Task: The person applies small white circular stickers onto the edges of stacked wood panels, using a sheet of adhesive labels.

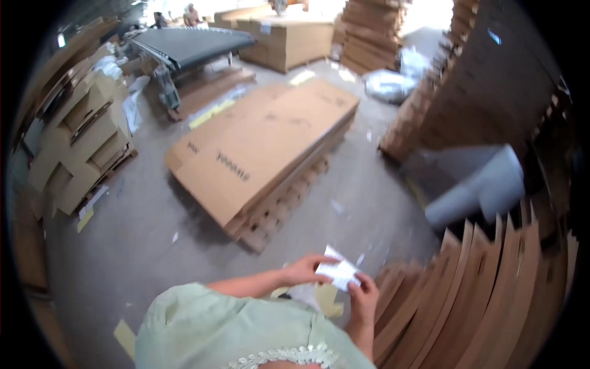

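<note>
A small white paper slip is held in front of my body, low in the view. My left hand pinches it from the left, fingers over its upper edge. On its right side my right hand grips the lower corner between thumb and fingers. The print on the paper is too small and blurred to make out. Beyond my hands, a stack of large flat cardboard sheets lies on a wooden pallet.
Upright folded cardboard stands close on my right, with a grey-white plastic film roll behind it. Tall cardboard stacks rise at the back. A conveyor stands far left, near more cardboard. Paper scraps litter the grey floor.
</note>
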The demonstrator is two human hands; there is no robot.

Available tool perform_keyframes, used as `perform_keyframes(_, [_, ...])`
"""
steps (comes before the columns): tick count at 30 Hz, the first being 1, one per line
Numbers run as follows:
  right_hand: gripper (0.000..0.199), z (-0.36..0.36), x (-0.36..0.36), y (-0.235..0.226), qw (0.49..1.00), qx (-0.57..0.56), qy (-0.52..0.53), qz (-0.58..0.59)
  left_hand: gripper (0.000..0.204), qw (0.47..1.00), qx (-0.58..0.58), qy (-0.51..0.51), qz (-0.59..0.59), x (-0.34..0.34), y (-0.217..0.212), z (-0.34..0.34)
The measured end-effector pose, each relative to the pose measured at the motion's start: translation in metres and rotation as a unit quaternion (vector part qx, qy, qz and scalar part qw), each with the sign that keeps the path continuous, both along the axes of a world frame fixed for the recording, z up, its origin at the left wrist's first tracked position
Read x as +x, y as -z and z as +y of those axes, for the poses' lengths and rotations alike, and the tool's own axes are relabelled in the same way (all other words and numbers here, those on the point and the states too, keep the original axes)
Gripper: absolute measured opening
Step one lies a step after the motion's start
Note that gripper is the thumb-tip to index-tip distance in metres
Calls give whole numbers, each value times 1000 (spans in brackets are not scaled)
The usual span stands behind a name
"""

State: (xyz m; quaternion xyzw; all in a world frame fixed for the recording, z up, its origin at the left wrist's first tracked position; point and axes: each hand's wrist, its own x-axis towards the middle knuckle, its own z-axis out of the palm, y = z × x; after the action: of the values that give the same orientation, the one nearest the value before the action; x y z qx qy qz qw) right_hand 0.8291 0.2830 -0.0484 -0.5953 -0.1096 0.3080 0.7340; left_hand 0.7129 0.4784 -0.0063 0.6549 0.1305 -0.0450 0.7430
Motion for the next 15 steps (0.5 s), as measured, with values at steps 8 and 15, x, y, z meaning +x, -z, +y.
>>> perform_keyframes(8, [24,133,224,-35,991,30,-129,13,36,990,-86,-108,-32,190,-20,98])
perform_keyframes(15, [21,236,389,-24,975,-17,-215,-49,36,980,-129,-149,-8,335,-4,181])
